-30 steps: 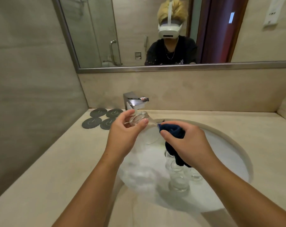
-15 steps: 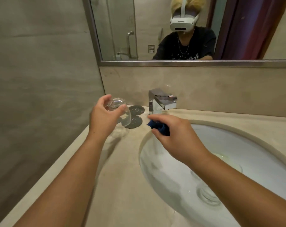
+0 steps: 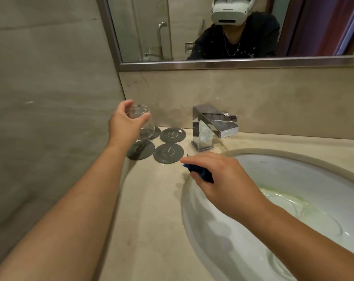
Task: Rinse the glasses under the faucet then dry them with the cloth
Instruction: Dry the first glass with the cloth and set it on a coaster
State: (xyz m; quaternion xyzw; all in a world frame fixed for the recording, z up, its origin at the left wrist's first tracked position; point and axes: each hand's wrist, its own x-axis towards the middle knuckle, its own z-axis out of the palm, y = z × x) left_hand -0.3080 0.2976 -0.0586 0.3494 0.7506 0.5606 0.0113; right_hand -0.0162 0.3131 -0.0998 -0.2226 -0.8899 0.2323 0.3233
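At the far left, the left hand [image 3: 127, 123] is curled over the upturned base of a clear glass [image 3: 142, 123], thumb on the near side and fingers on the far side, gripping it from above. The glass is upside down, its rim on or just above the back-left coaster [image 3: 156, 133]; whether it touches cannot be told. It looks clean and see-through, with bright glints on the thick base. Three more dark round coasters lie beside it on the beige bench [image 3: 151, 209]: one in front [image 3: 140, 152], one to its right [image 3: 172, 135], and one at the front right [image 3: 168, 153].

Further right stands a square chrome faucet [image 3: 210, 126] at the back edge of the basin; no water can be seen running. In front of it, the right hand [image 3: 222, 181] is closed around a bunched dark blue cloth [image 3: 200, 173], which pokes out between thumb and fingers. This hand hovers over the left rim of the white sink [image 3: 293, 167], well apart from the glass.
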